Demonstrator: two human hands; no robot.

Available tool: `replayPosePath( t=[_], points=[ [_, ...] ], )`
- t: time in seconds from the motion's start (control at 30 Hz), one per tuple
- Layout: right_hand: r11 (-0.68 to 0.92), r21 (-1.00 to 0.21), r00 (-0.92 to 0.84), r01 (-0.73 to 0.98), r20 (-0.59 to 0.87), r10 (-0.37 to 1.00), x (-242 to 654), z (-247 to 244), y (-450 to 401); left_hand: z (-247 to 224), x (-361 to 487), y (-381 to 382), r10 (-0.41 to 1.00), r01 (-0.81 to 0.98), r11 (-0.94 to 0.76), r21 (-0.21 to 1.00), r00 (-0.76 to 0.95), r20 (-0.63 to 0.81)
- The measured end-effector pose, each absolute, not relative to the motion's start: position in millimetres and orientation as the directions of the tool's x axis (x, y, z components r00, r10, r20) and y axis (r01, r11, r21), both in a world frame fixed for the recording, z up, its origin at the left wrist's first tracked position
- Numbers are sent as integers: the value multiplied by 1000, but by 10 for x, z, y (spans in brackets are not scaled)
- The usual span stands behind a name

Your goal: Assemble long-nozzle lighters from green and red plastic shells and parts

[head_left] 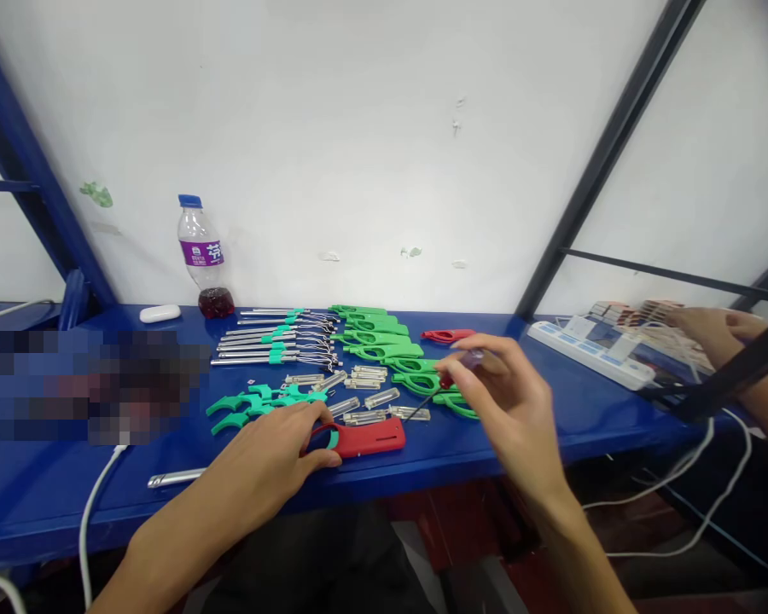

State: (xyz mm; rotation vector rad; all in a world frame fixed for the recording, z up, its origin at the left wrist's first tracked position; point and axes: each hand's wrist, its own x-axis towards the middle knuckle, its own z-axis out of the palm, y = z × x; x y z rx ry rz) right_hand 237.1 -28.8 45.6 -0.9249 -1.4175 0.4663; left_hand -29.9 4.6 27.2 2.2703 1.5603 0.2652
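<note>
A red lighter casing (375, 437) with a metal tube (176, 477) lies near the front edge of the blue table. My left hand (282, 452) is closed round the casing's looped part, where a teal trigger shows. Between the fingers of my right hand (509, 401) is a screwdriver (446, 380), its thin shaft slanting down to the casing's right end. Whether the tip touches the casing I cannot tell. Behind the casing lie several clear tanks (382, 397), teal triggers (234, 414), green casings (384, 350) and metal tubes with wires (249, 348).
A bottle (205, 260) and a white case (160, 314) stand by the wall. Another red casing (448, 335) lies behind my right hand. A power strip (592, 354) is at the right, with another person's hands (707, 328) beyond the frame. A white cable (96, 503) hangs at the left.
</note>
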Motion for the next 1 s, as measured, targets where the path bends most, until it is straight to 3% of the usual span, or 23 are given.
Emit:
replayPosePath(
  t=[0.3,1.0],
  points=[
    [568,-769,50,293,606,794,2299,229,-7,275,-291,57,922,836,-329,440,385,-41],
    [594,-717,139,364,672,727,2298,86,44,281,-298,35,924,843,-314,436,377,-65]
  ],
)
